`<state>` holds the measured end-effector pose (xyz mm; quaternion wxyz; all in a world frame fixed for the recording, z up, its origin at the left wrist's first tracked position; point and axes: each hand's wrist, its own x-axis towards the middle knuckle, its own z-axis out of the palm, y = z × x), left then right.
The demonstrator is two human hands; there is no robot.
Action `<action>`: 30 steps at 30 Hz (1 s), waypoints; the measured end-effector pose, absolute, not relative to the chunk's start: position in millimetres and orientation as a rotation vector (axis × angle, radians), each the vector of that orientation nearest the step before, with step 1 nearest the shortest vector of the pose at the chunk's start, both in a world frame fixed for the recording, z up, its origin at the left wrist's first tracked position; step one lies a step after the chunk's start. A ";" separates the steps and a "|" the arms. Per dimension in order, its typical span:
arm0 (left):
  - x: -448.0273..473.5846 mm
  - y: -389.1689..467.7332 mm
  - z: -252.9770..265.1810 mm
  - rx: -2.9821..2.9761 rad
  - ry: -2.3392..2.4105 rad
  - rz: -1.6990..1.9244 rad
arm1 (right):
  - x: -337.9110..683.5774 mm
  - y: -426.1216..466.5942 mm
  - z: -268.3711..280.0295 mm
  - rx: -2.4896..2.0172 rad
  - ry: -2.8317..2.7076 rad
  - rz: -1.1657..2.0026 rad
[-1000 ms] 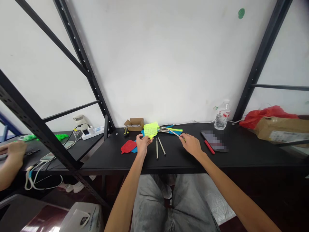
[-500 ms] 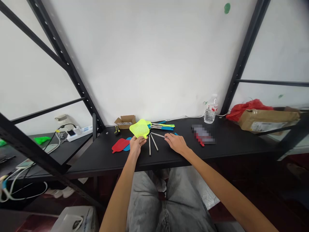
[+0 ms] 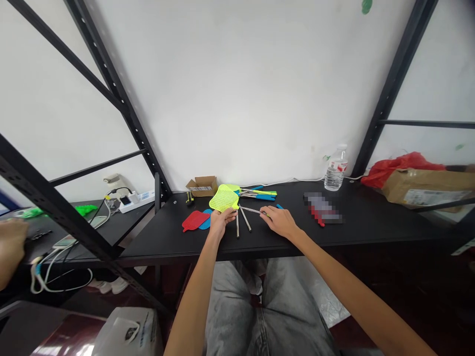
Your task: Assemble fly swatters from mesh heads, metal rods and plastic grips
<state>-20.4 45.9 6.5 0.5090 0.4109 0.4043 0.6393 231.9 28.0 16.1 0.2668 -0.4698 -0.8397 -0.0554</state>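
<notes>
My left hand (image 3: 221,221) is closed on a yellow-green fly swatter head (image 3: 223,198), pinching it near its narrow neck. My right hand (image 3: 279,220) grips a thin metal rod (image 3: 251,210), whose far end points left and meets the neck at my left fingers; whether it is inside the neck I cannot tell. Two more metal rods (image 3: 245,220) lie on the black table (image 3: 282,242) between my hands. Left of my left hand, a red swatter head (image 3: 195,220) partly covers a blue swatter head (image 3: 206,223). Behind lies a bunch of swatters (image 3: 260,194) with blue and yellow handles.
A small open cardboard box (image 3: 204,186) and a water bottle (image 3: 335,169) stand along the wall. To the right are a blurred-out packet (image 3: 323,207) and a large carton (image 3: 426,188). Another person's hand (image 3: 11,247) shows at far left, near cables and a power strip (image 3: 138,201).
The rod in my right hand has come up to the neck of the yellow-green swatter head. The view has turned slightly left, and another person's hand has appeared at the left edge.
</notes>
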 end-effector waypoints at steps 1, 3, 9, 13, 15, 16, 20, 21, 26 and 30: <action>-20.6 46.1 6.6 0.980 0.973 1.546 | 232.0 28.0 15.8 -1.259 -2.265 -0.150; -20.9 46.1 7.1 0.943 0.968 1.566 | 232.4 28.4 14.8 -1.239 -2.261 -0.151; -19.4 43.0 9.2 0.943 0.951 1.563 | 234.0 30.5 10.9 -1.192 -2.262 -0.157; -18.8 42.4 9.0 0.964 0.959 1.546 | 234.3 30.8 10.2 -1.187 -2.250 -0.151; -19.0 42.9 8.4 0.973 0.964 1.542 | 234.2 30.5 10.4 -1.203 -2.245 -0.143; -19.2 43.2 8.2 0.979 0.964 1.539 | 234.2 30.2 10.6 -1.210 -2.244 -0.140; -19.7 43.5 7.3 1.007 0.957 1.527 | 234.4 29.0 11.4 -1.223 -2.242 -0.131; -19.7 43.3 7.1 1.013 0.957 1.523 | 234.6 28.8 11.6 -1.226 -2.241 -0.126; -19.4 41.1 7.5 1.038 0.957 1.511 | 236.0 29.1 11.8 -1.219 -2.232 -0.099; -19.5 38.4 9.3 1.049 0.950 1.484 | 237.3 30.4 11.3 -1.191 -2.237 -0.069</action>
